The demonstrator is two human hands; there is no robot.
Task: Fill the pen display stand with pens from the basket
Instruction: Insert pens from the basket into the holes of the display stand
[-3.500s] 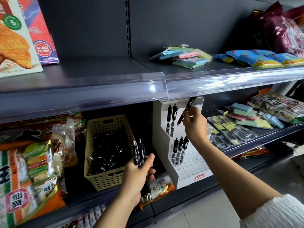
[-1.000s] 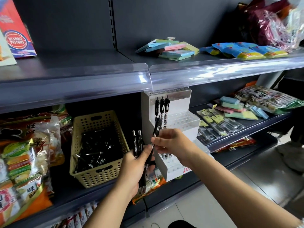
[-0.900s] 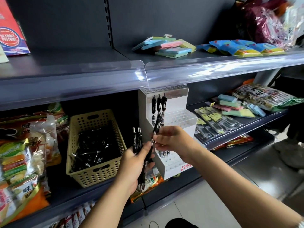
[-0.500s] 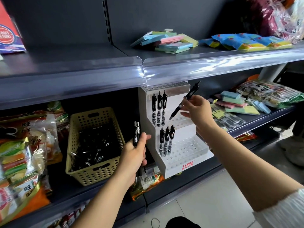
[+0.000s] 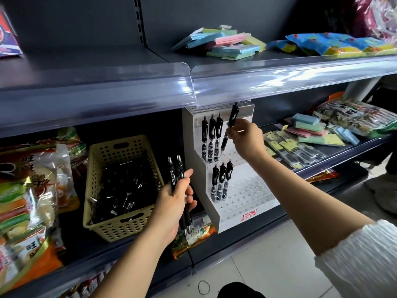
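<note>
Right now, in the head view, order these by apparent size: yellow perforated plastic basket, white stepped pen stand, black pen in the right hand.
1. White stepped pen stand and yellow perforated plastic basket: near alike, unranked.
2. Black pen held by the right hand.

White tiered stand [image 5: 253, 190] below right hand [image 5: 247, 140] holds six upright black pens [image 5: 211, 136]; pen-filled beige basket [image 5: 120, 226] sits just left of left hand [image 5: 171, 203].

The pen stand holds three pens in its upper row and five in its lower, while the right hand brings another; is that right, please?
No: the head view shows three pens, not five, in the lower row of the pen stand.
</note>
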